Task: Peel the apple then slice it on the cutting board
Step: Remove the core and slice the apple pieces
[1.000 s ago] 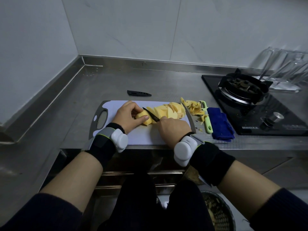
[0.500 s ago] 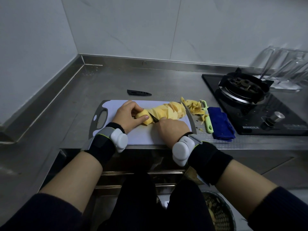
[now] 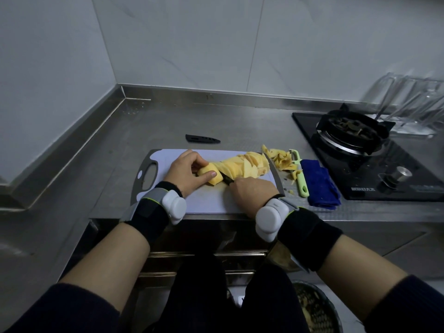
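Yellow peeled apple [image 3: 216,180] lies mid-frame on a white cutting board [image 3: 206,200] on the steel worktop [image 3: 115,159]. The left hand [image 3: 183,173] holds its uncut end in a curled grip; the right hand [image 3: 252,191] has its grip closed round a black knife [image 3: 227,180], blade down in the fruit. Cut slices [image 3: 247,164] pile just right of the blade

The cutting board [image 3: 211,200] is lying along the front edge of the tabletop [image 3: 108,164]. On it, the apple [image 3: 212,177] is sitting near the middle under the left hand [image 3: 185,174], with the slices [image 3: 247,164] piling up to its right. The knife [image 3: 227,180] (held in the right hand [image 3: 249,191]) is standing between them. Off the board's right edge, the peels [image 3: 281,159], the peeler [image 3: 300,176] and the cloth [image 3: 319,186] are lying in turn, just beside the stove [image 3: 360,150]. A sheath [image 3: 203,139] is lying behind the board.
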A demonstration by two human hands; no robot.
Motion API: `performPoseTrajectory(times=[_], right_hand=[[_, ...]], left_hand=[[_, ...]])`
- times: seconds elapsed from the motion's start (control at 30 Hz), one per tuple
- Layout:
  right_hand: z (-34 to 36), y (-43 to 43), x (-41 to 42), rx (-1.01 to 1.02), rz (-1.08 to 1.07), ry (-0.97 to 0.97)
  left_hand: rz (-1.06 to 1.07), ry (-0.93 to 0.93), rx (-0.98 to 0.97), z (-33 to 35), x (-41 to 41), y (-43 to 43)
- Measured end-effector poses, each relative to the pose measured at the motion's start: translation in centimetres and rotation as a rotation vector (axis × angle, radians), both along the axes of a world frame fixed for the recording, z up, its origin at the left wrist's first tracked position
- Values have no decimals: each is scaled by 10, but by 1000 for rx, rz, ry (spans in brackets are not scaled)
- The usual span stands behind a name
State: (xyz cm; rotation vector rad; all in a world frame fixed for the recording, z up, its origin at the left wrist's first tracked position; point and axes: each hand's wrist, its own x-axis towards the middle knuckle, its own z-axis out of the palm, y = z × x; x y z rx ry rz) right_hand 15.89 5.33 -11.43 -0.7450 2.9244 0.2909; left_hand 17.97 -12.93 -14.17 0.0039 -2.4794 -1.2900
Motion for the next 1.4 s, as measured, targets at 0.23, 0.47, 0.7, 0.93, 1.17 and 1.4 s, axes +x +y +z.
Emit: performPoseTrajectory(times=[0.23, 0.47, 0.7, 0.93, 1.17, 1.4], right_hand=[[3, -1, -5, -72, -40, -55], [7, 6, -7, -74, -27, -24], [16, 6, 6, -202, -17, 84], [21, 4, 14, -162, 13, 114], [21, 5, 14, -139, 30, 110], [14, -4, 11, -104, 18, 101]], left_hand=[[-14, -7, 4, 0, 0, 1], [-47, 2, -32, 0, -1, 2], [21, -19, 19, 0, -1, 1], [25, -5, -1, 0, 0, 2], [23, 5, -24, 2, 1, 2], [22, 11, -18, 0, 1, 1]])
